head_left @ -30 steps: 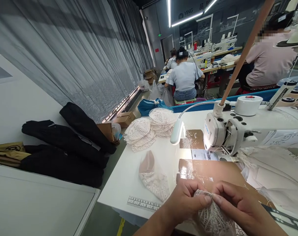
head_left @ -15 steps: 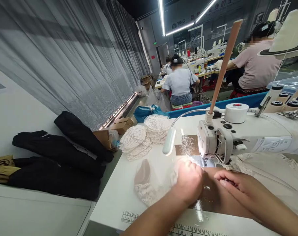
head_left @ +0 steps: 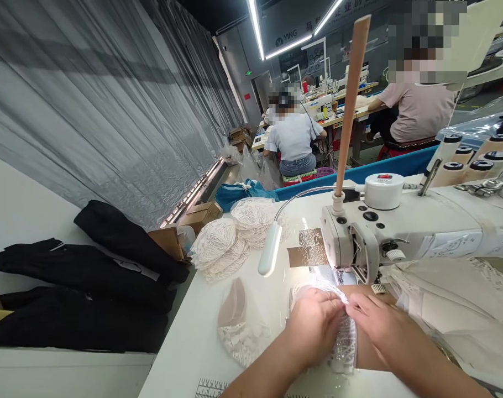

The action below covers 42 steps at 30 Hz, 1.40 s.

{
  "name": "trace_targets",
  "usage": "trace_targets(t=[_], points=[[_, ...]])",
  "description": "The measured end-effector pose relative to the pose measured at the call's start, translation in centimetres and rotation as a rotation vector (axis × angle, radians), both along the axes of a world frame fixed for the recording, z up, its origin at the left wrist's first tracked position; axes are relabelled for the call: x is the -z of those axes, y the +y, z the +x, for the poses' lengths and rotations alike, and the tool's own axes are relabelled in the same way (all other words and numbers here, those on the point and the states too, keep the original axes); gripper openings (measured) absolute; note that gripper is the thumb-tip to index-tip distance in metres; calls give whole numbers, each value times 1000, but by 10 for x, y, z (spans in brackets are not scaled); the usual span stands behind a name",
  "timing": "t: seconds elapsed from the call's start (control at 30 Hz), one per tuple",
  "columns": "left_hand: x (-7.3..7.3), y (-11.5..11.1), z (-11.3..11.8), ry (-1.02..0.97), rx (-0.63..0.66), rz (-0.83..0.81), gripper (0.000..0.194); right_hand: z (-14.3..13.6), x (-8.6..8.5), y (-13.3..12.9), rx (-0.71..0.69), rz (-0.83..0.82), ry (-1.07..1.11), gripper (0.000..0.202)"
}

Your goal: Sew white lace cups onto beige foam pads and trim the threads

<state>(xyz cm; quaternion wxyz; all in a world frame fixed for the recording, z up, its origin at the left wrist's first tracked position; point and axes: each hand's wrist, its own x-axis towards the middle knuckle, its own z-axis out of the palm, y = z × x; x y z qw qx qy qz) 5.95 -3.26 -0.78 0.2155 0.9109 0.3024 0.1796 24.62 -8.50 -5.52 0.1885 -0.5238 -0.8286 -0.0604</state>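
I see, through my feed, a smooth white table (head_left: 181, 348) bearing a white metal sewing machine (head_left: 401, 221), with round cream lace stacks (head_left: 235, 237) and a curved beige-and-lace piece (head_left: 240, 326) to its left.

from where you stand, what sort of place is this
Most likely a garment sewing workshop: a white sewing machine stands in front, stacked lace pieces lie to its left, and a person in a pale top sits at another machine farther back.

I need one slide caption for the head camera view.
Left hand and right hand hold white lace by a sewing machine, with lace stacks farther left.
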Motion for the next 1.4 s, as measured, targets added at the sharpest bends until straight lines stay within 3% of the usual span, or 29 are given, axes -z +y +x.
trace_targets(t=[0.07,0.23,0.47,0.8,1.13,1.4], points=[[8,3,1,-30,17,55,27,-2,1,1,45,74,-35,44],[21,18,7,-62,26,82,29,-8,-5,9,179,37,-81,55],[31,41,9,-100,84,126,30,-10,-9,18,213,129,-85,60],[25,45,8,-87,86,120,29,-11,2,13,247,38,-148,62],[25,40,6,50,-38,175,38,-7,0,12,159,-78,-11,53],[24,28,-2,188,-148,227,48,1,19,10,104,-55,20,52]])
